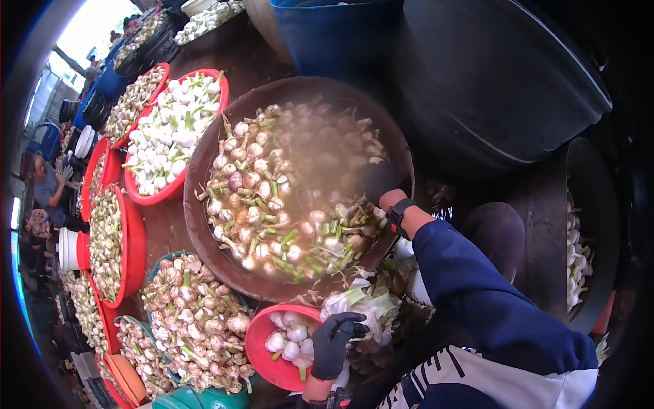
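A wide brown basin [201,225] holds murky water with many whole garlic bulbs [255,177] floating in it, stems trimmed short. My right hand [378,180], in a dark glove, reaches in at the basin's right side; its fingers are lost in the dark water. Below the basin, my left hand [332,344], also gloved, is beside a small red bowl [257,347] with several cleaned white garlic bulbs [293,341]. Its fingers curl in against a heap of pale garlic skins [368,307]; whatever they grip is hidden.
Red tubs of garlic [136,238] line the left, one heaped with white bulbs [177,133]. Unpeeled garlic [197,313] is piled near the bottom left. A large black tub [490,82] and a blue barrel [334,34] stand behind. Another person [51,184] sits far left.
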Motion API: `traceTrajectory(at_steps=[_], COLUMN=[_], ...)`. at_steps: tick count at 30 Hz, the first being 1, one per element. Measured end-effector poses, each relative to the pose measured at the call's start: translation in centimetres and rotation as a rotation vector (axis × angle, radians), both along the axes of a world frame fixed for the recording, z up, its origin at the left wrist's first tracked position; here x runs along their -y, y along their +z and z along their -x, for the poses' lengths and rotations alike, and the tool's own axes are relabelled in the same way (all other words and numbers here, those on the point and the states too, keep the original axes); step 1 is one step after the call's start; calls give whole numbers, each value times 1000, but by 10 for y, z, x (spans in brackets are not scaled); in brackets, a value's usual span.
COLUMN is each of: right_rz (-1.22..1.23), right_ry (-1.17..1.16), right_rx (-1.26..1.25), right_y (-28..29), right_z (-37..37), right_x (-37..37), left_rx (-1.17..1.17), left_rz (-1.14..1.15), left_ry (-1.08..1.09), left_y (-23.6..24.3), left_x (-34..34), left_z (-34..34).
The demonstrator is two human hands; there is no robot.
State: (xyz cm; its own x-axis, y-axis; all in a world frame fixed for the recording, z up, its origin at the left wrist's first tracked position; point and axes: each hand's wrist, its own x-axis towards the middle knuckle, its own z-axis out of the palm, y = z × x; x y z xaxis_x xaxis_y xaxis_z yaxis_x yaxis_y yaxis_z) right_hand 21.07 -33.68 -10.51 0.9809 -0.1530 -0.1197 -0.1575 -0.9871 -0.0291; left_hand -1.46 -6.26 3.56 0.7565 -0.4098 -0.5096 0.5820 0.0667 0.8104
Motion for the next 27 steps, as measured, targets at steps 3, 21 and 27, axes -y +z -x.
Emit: traceTrajectory(at_steps=[3,21,27], right_rz=[-59,-1072,-968], right_ry=[3,268,208], right_rx=[-42,366,468], right_y=[33,148,149], right_z=[22,187,197], right_x=[-15,-139,-151], left_rx=[-112,285,410], left_rz=[161,-79,-350], left_ry=[244,618,594], left_y=[-20,-22,-20], left_x=[0,-15,-6], left_z=[-10,-15,-7])
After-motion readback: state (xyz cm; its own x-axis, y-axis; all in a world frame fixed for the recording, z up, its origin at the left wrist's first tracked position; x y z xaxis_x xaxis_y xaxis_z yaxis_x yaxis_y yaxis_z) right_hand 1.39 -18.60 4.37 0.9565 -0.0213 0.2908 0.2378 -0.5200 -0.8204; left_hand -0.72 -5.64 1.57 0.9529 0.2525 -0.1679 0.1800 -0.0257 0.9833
